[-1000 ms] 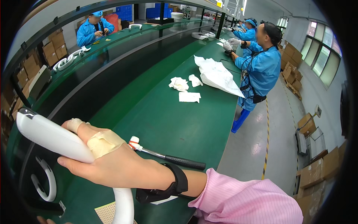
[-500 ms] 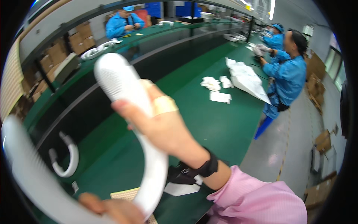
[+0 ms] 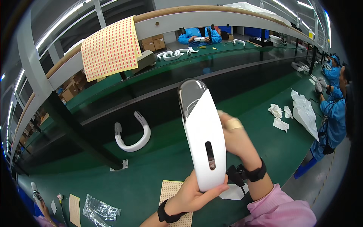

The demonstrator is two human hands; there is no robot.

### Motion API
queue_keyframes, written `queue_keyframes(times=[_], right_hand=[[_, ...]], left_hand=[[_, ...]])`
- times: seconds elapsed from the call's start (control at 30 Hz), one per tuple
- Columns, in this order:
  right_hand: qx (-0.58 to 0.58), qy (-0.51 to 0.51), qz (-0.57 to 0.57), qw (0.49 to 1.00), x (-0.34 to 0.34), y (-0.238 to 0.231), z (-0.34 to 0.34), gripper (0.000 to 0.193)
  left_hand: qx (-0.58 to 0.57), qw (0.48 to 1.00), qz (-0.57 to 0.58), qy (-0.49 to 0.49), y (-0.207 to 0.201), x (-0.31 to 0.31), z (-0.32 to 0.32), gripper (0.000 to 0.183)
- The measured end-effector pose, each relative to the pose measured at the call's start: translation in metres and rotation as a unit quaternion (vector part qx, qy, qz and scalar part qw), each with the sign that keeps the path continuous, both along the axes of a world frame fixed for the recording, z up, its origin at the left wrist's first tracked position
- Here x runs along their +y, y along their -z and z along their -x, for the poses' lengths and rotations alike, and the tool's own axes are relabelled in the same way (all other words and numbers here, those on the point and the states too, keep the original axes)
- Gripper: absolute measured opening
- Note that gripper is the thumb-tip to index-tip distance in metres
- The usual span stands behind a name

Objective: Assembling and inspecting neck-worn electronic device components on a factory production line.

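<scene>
One white device (image 3: 206,128), dark glossy tip (image 3: 191,90) uppermost, pinched at its lower end by the left hand (image 3: 189,196). Right hand (image 3: 239,139) at its right side, blurred; cannot tell if gripping. Device held above green bench (image 3: 147,176). Beyond: white U-shaped band (image 3: 146,135), left; crumpled white tissue (image 3: 276,110), right; dotted sheet (image 3: 109,49) over rail (image 3: 166,25).

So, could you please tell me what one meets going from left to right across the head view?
Tan card, U-shaped white device, held white device, crumpled tissue, large white sheet.

Bright ceiling tubes (image 3: 59,25), glinting plastic bag (image 3: 100,209), right hand (image 3: 237,139) softly blurred, fisheye bending, black corners
</scene>
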State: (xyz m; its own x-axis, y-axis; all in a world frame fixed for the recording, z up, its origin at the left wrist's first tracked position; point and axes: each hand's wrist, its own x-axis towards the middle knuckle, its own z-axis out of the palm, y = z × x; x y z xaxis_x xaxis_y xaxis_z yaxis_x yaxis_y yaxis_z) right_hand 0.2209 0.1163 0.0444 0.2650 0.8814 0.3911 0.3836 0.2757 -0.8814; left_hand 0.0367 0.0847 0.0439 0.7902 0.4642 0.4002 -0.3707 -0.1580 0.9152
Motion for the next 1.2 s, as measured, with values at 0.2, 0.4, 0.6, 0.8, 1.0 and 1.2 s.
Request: queue_keyframes(times=[0.2, 0.4, 0.6, 0.8, 1.0, 1.2], right_hand=[[-0.035, 0.057, -0.302, 0.951, -0.055, -0.05, 0.014, 0.023], [-0.24, 0.047, -0.292, 0.925, -0.065, -0.055, 0.011, 0.033], [-0.069, 0.039, -0.211, 0.974, -0.071, -0.06, 0.018, 0.024], [-0.297, -0.172, -0.041, 0.938, -0.082, -0.031, 0.02, 0.073], [-0.214, -0.196, 0.013, 0.957, -0.059, 0.003, 0.013, 0.047], [-0.404, -0.143, -0.086, 0.899, 0.001, 0.015, -0.033, 0.044]], left_hand=[[0.073, 0.994, -0.037, -0.066, 0.011, 0.007, 0.0, 0.033], [0.058, 0.996, -0.011, -0.062, 0.013, 0.007, -0.001, 0.036], [0.023, 0.998, 0.028, -0.048, 0.014, 0.016, 0.003, 0.044], [-0.192, 0.97, 0.145, -0.029, 0.018, 0.032, 0.004, 0.047], [-0.086, 0.983, 0.163, 0.005, 0.027, 0.041, -0.007, 0.062], [0.158, 0.979, 0.016, -0.13, 0.011, 0.052, 0.024, 0.058]])
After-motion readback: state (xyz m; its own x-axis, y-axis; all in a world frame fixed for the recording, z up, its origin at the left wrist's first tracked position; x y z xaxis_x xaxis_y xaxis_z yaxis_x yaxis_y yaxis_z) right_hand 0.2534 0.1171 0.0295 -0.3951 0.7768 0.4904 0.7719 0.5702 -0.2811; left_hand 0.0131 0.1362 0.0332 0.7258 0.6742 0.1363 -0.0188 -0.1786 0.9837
